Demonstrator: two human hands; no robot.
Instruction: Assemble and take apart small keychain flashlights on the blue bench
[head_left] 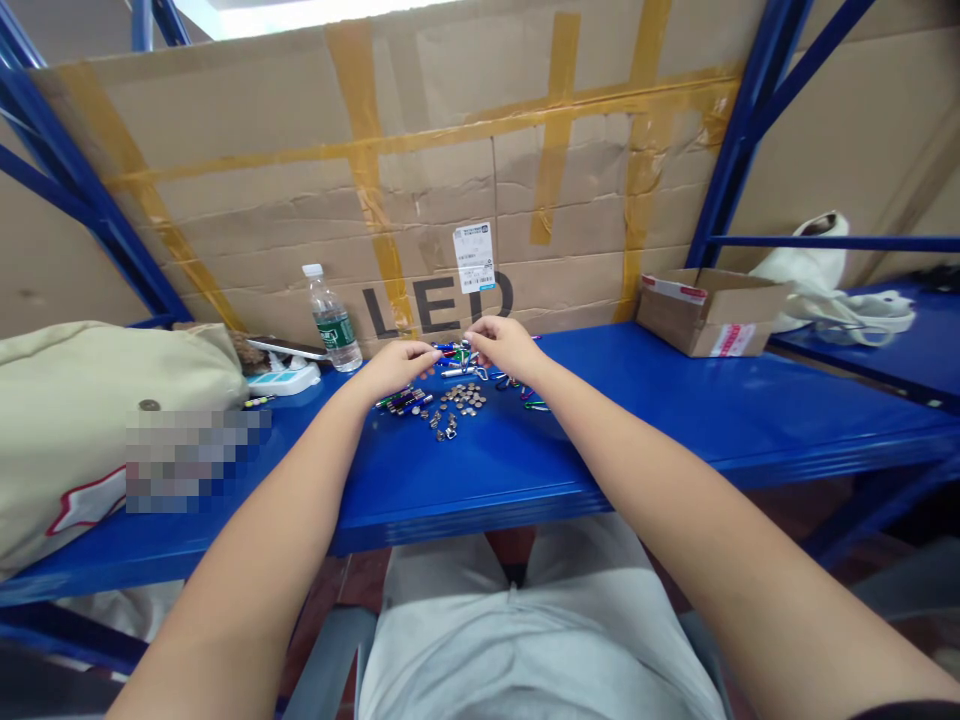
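Observation:
My left hand [396, 368] reaches over the far part of the blue table, its thumb and fingertips pressed together. Whatever is between them is too small to make out. To its right, my right hand [508, 348] is also pinched, with its grip equally unclear. Under and between both hands lie small coloured metal tubes [457, 373]. Nearer to me is a loose group of round silver discs like button cells [466, 400]. Beside it are a row of dark tubes [409, 402] and a few small metal clips [446, 430]. A green carabiner-like clip [536, 406] lies by my right wrist.
Along the back of the blue table [675, 400] stands a cardboard sheet [427, 200]. A water bottle [334, 325] and a white power strip [283, 380] are at left, near a beige bag [97, 410]. An open cardboard box [709, 315] sits at back right.

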